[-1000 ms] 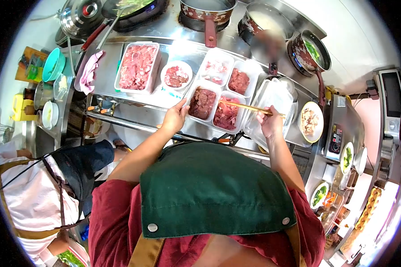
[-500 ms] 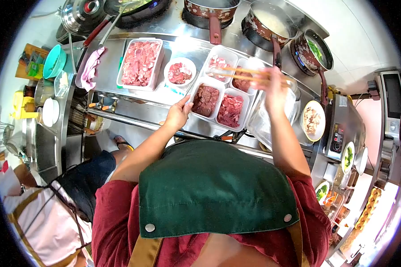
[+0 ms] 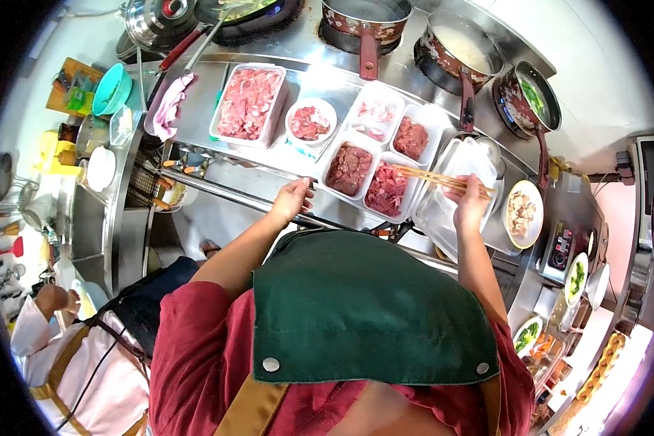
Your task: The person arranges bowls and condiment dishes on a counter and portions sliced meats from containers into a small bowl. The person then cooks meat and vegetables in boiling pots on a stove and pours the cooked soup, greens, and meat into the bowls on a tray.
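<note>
My right hand (image 3: 471, 201) is closed around a pair of wooden chopsticks (image 3: 436, 177). Their tips reach into the front right square tub, over the dark red sliced meat (image 3: 386, 187). Darker brown meat (image 3: 349, 171) fills the tub to its left. Behind these two, one tub holds a few pale pink pieces (image 3: 375, 112) and another holds red minced-looking meat (image 3: 411, 138). My left hand (image 3: 293, 200) is by the counter's front edge, just left of the tubs, its fingers loosely curled and apart with nothing visible in them.
A large tub of raw meat (image 3: 248, 103) and a small white bowl of meat (image 3: 311, 122) stand to the left. Pots with protruding handles (image 3: 467, 100) line the stove behind. Clear plastic lids (image 3: 443, 218) and a bowl of pale pieces (image 3: 522, 213) lie right. Another person (image 3: 87, 363) stands at left.
My right hand has come down and toward me, bringing the chopstick tips from the back tubs to the front right one. My left hand has come off the tub's corner.
</note>
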A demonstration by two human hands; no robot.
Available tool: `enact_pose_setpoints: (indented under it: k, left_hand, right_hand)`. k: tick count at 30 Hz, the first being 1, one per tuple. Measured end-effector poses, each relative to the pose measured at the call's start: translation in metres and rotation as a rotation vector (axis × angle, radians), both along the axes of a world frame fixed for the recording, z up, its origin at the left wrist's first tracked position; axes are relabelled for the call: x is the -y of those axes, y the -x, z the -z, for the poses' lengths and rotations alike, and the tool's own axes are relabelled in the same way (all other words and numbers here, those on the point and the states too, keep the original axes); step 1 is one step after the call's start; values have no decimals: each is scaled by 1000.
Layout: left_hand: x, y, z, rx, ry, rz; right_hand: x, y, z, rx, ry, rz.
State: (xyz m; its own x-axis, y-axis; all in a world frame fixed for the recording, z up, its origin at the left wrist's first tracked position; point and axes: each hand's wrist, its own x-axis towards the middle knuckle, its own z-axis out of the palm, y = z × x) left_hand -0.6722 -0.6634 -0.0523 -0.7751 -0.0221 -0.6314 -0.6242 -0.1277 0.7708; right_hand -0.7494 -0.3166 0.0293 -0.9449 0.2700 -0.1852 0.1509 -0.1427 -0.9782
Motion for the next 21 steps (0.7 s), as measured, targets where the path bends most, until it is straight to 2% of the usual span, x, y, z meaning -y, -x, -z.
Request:
enact_pose_setpoints:
  k: [2,3,6,9,12,16,18,21]
  left_hand:
    - [6,0,11,-16,77,-78]
    - [7,5,3,-9,97,-132]
    - [3,31,-17,-1,134,-261]
    - [-4,59,-17,-1,-18,-455]
    - [-10,74,-12,13,-68,-571]
    - [1,75,-5,45,23,-708]
    - [17,67,5,22,55,-689]
    - [24,59,-5,66,-60,-727]
  right_hand:
    - [-8,-1,-10,69,132,42]
    - [-8,1,-13,68,134,42]
    - [14,13,-27,93,372,-85]
    - [73,40,-27,81,530,-223]
    - [123,55,-23,-2,302,-321]
    - [89,46,-44,-186,146,-305]
    - [53,35,-54,-221,150,-287]
    - [5,20,-55,-202,244,-167]
